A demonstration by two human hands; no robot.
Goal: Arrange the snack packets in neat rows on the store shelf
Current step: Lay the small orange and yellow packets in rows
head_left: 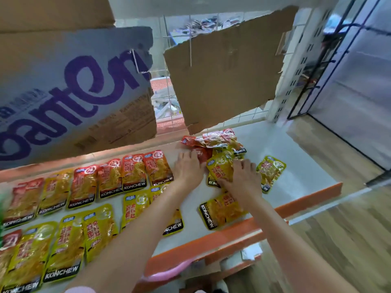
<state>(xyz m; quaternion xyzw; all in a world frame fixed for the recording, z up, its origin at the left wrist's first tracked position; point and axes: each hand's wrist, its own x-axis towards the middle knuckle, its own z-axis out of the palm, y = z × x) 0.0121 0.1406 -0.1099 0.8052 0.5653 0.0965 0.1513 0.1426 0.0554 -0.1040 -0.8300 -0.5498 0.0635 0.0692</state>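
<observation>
Both hands (215, 172) rest on loose packets (220, 144) on shelf (296, 172).

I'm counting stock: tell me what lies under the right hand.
The right hand rests on a yellow packet at the front of the loose heap. Another yellow packet's black end shows beneath; anything lower is covered.

Two bare forearms reach forward side by side; left hand (189, 167) and right hand (245, 176) lie palm-down, fingers spread.
</observation>
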